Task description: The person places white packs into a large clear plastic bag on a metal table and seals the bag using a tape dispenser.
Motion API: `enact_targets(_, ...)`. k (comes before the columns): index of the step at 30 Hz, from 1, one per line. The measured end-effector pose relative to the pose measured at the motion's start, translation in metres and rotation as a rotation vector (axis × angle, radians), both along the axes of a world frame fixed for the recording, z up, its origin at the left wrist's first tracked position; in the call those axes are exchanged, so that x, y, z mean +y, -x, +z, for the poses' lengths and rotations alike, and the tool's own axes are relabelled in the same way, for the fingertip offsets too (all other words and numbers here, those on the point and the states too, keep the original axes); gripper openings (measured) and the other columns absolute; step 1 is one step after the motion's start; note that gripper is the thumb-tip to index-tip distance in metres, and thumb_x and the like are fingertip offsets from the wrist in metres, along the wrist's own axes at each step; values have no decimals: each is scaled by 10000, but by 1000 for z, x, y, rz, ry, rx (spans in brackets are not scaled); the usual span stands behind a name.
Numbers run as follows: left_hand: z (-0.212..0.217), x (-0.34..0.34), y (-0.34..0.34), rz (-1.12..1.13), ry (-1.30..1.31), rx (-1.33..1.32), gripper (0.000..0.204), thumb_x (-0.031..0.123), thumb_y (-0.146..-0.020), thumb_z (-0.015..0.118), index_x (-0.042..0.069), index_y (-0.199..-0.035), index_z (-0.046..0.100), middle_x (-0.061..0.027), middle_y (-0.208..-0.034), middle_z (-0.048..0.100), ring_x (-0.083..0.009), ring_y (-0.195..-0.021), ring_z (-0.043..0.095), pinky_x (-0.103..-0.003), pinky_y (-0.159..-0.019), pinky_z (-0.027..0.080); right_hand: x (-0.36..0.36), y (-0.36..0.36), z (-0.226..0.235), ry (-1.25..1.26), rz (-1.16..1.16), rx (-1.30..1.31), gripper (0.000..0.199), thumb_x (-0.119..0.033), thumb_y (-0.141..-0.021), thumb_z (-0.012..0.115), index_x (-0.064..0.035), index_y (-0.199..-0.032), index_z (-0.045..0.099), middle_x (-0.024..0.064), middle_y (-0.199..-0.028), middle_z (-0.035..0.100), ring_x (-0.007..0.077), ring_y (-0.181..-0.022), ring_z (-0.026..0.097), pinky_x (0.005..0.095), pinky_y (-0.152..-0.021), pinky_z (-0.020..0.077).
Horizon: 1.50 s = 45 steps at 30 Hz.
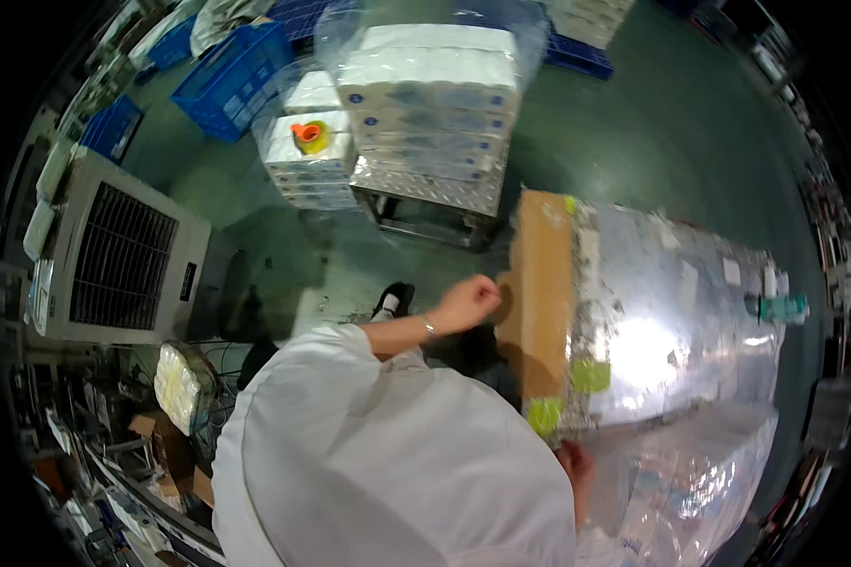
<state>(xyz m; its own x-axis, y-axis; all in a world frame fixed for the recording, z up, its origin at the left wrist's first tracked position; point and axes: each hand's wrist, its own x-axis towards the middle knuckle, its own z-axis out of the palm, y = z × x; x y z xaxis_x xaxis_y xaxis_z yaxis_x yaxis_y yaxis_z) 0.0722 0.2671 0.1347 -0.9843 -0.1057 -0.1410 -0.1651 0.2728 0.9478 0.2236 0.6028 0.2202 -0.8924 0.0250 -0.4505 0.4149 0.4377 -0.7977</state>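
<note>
My left hand (pixel 469 302) hangs in the air just left of the table's cardboard-covered edge (pixel 544 283). Its fingers are curled in, and nothing shows in them. Lower down, my right hand (pixel 577 461) is at the table's near left corner, beside a large clear plastic bag (pixel 695 482) of wrapped packs. Those fingers are bent too; anything between them is hidden. Bare shiny metal makes up the tabletop (pixel 633 283), with yellow-green tape (pixel 591 375) stuck near its left side.
A turquoise tape dispenser (pixel 783 308) lies at the table's right end. Ahead, wrapped white paper packs (pixel 430 104) are stacked on a metal stand (pixel 425 184). An orange-and-yellow tape dispenser (pixel 312 137) sits on a smaller stack. Blue crates (pixel 234 80) and an air cooler (pixel 118 250) stand left.
</note>
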Motion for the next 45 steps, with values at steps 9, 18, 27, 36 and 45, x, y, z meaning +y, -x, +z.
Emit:
enact_targets(9,-176,-509,114,1021,345,-186,324,276,-766,590,-18,-899,571,-214,-853,613,-349,-836,590,-398,-741,459,-331,221,-20,161,87,17,153,-22,-825,497,-5,-958,570,46,-767,589,98,-674,538,224,-632,446)
enact_targets(18,-252,-682,245,1173,379,-722,717,468,-678,650,-55,-1103,403,-231,-1115,462,-381,-1023,501,-444,-858,432,-537,315,-76,84,371,-443,254,-65,-821,560,35,-1054,546,76,-838,627,112,-793,583,239,-738,462)
enact_targets(27,-250,-676,156,813,-380,-111,433,173,-810,591,-33,-1165,452,-100,-1035,580,-163,-931,553,-293,-790,447,-584,337,-82,118,466,-354,241,-95,-841,548,18,-1053,549,68,-870,615,110,-778,573,242,-709,463)
enact_targets(36,-7,-481,80,64,-1361,-172,319,194,-883,480,52,-1168,476,-105,-1020,583,-211,-931,577,-348,-822,468,-620,354,-8,929,882,-272,434,-289,-938,407,-7,-1268,404,100,-1241,481,181,-1120,465,263,-918,369)
enact_targets(45,132,-272,127,-697,-1447,-549,355,285,-913,423,71,-1193,462,-167,-1023,579,-243,-951,579,-385,-851,473,-417,328,45,1029,505,-221,510,-205,-766,566,13,-1202,419,143,-930,620,267,-629,640,291,-460,518)
